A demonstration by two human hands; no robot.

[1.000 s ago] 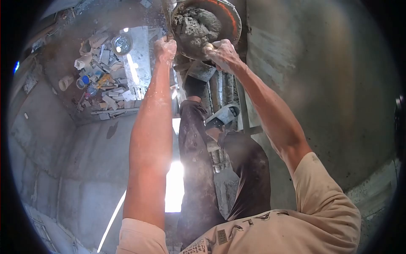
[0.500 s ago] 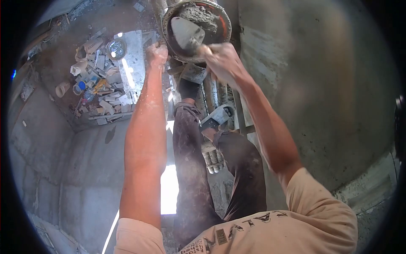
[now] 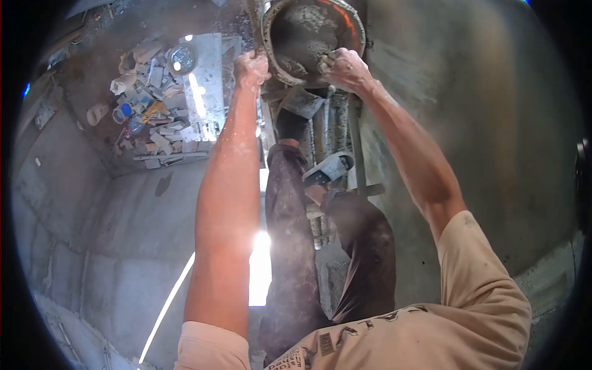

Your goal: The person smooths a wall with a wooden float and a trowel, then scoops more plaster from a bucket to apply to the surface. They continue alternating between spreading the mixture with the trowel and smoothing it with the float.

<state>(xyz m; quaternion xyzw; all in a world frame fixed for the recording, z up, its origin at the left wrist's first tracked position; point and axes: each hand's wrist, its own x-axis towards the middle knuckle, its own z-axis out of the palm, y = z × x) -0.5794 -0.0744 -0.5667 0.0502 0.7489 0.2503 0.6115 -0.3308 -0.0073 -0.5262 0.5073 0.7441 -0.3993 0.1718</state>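
Observation:
A round bucket (image 3: 285,76) with a mortar-crusted rim stands at the top of the head view, grey wet mortar (image 3: 316,23) inside it. My right hand (image 3: 346,69) is closed around the handle of a trowel (image 3: 325,60) at the bucket's near right edge. The trowel's blade is down in the bucket and hard to tell from the mortar. Just left of the bucket, my left hand (image 3: 253,69) is a dusty closed fist. Whatever it grips, by the upright piece beside the bucket, is hidden.
My feet in sandals (image 3: 333,168) rest on narrow scaffold boards and poles, high above the floor. Far below on the left lies a rubble pile (image 3: 154,117) with a round water-filled container (image 3: 183,59). A plastered wall (image 3: 468,154) rises close on my right.
The trowel blade, raised and plainly visible before, has gone down into the mortar, and my right hand has turned with it. The view has shifted slightly; my left hand keeps its place by the bucket.

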